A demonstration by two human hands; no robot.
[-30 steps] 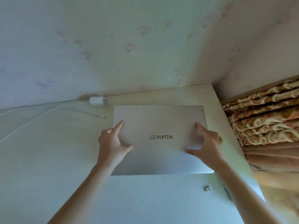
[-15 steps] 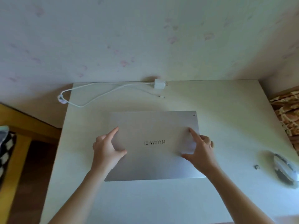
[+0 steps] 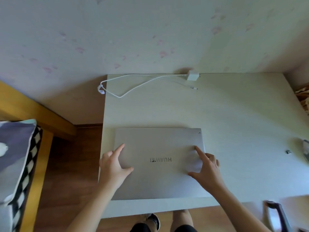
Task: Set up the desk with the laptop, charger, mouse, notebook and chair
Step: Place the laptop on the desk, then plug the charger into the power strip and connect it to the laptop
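A closed silver laptop [image 3: 158, 144] lies flat on the white desk [image 3: 234, 118], near its front left corner. My left hand [image 3: 113, 168] rests on the lid's left side with the index finger and thumb spread. My right hand [image 3: 205, 171] rests the same way on the lid's right side. A white charger [image 3: 192, 75] sits at the desk's back edge against the wall; its cable [image 3: 133, 86] loops over the desk's left edge. At the far right edge of the view a mouse [image 3: 306, 148] is partly cut off, with a small dongle [image 3: 288, 151] beside it.
A wooden bed frame [image 3: 38, 114] with a patterned pillow [image 3: 18, 156] stands left of the desk over wood floor. A chair back [image 3: 277, 213] shows at the lower right. A patterned curtain [image 3: 303, 97] hangs at the right. My legs are below the desk's front edge.
The view has swung left and pulled back, so the desk's left edge, the bed and the floor show. The laptop has shifted toward the desk's front left, both hands still on its lid.
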